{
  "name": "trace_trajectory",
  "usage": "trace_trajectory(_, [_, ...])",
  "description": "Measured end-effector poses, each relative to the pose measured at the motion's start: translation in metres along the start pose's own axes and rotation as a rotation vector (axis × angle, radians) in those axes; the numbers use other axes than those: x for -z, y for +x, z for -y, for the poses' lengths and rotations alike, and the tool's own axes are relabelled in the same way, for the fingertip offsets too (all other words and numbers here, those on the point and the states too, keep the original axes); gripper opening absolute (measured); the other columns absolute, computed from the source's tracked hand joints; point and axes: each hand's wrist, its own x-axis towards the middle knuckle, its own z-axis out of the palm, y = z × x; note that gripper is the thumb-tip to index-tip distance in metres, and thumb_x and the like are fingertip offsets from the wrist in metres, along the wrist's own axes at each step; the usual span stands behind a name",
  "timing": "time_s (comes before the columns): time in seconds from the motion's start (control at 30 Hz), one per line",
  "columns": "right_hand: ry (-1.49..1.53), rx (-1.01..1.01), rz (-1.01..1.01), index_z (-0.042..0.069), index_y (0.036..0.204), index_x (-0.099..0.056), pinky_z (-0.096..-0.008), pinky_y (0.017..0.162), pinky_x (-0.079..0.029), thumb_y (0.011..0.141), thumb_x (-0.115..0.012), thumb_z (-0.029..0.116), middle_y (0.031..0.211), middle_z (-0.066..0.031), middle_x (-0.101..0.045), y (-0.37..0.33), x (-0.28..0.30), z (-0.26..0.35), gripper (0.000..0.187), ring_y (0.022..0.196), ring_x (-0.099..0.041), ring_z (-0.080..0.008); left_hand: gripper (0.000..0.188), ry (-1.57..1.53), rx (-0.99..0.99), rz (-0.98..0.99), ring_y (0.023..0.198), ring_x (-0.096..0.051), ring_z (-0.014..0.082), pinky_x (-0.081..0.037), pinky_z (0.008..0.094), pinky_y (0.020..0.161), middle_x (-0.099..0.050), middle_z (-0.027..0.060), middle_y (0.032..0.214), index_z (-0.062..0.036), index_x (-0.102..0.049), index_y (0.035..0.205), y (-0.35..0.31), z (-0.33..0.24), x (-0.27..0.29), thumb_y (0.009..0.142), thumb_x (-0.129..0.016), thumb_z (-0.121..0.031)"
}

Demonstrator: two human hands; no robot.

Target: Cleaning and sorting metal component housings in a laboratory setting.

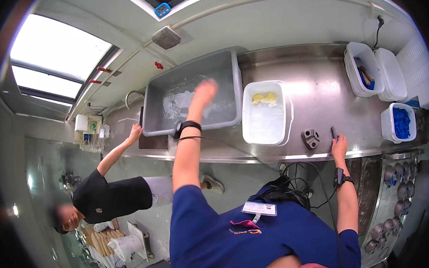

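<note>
Over the big grey tub (pixel 239 92) my left hand (pixel 205 92) is raised, smeared by motion, so its fingers do not show clearly. White powder or residue (pixel 177 104) coats part of the tub's floor. At the counter's front edge on the right, my right hand (pixel 339 147) is closed around the lower end of a short dark grey rod (pixel 333 132), which points away from me. Just left of it lies a grey metal part with rounded lobes and holes (pixel 311 139). Between the tub and that part stands a white bucket (pixel 264 120) with yellow pieces (pixel 264 98) inside.
A co-worker's hand (pixel 135 132) touches the counter near the tub's left side. At the right are white bins (pixel 391 76) and a container of blue material (pixel 401 123). Round metal parts (pixel 402 190) fill a rack lower right. Cables (pixel 293 178) hang by the counter edge.
</note>
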Motion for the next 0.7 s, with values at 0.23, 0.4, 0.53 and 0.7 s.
trace_trajectory(0.23, [0.384,-0.046,0.059,0.000,0.121,-0.050,-0.0403,0.086,-0.047,0.092,-0.061,0.015,0.103,-0.0182,-0.061,-0.010,0.018,-0.022,0.034,0.091,-0.059,-0.0328,0.048,0.742,0.283,-0.723,0.077,-0.064,0.0187,-0.053,0.0344,0.067,-0.064,0.0071,0.089,-0.0058,-0.060,0.105,-0.050,0.064,-0.038,0.101,-0.044,-0.051])
trace_trajectory(0.4, [0.973,-0.088,0.034,0.006,0.126,-0.051,-0.0241,0.067,-0.038,0.093,-0.045,0.016,0.081,0.0011,-0.045,-0.051,0.094,-0.033,0.035,0.071,-0.042,-0.0084,0.051,-0.306,0.140,-0.291,0.079,-0.061,0.0172,-0.052,0.0334,0.070,-0.064,0.0054,0.091,-0.0109,-0.057,0.117,-0.101,0.074,-0.199,0.103,-0.033,-0.054])
trace_trajectory(0.53, [0.802,-0.034,0.076,0.007,0.098,-0.062,-0.0229,0.057,-0.028,0.106,-0.046,0.038,0.070,0.0064,-0.040,-0.106,0.204,-0.031,0.036,0.064,-0.034,-0.0046,0.045,-0.309,0.342,-0.013,0.088,-0.061,0.0159,-0.052,0.0323,0.075,-0.062,0.0028,0.096,-0.0128,-0.051,0.127,-0.112,0.132,-0.294,0.104,-0.041,-0.050])
trace_trajectory(0.7, [0.503,0.098,-0.075,0.003,0.086,-0.055,-0.0268,0.056,-0.031,0.103,-0.053,0.037,0.065,0.0024,-0.044,-0.175,0.322,-0.040,0.038,0.063,-0.039,-0.0079,0.036,-0.889,0.339,0.149,0.078,-0.055,0.0159,-0.048,0.0304,0.069,-0.055,0.0027,0.083,-0.0130,-0.054,0.111,-0.054,0.170,-0.385,0.099,-0.055,-0.047])
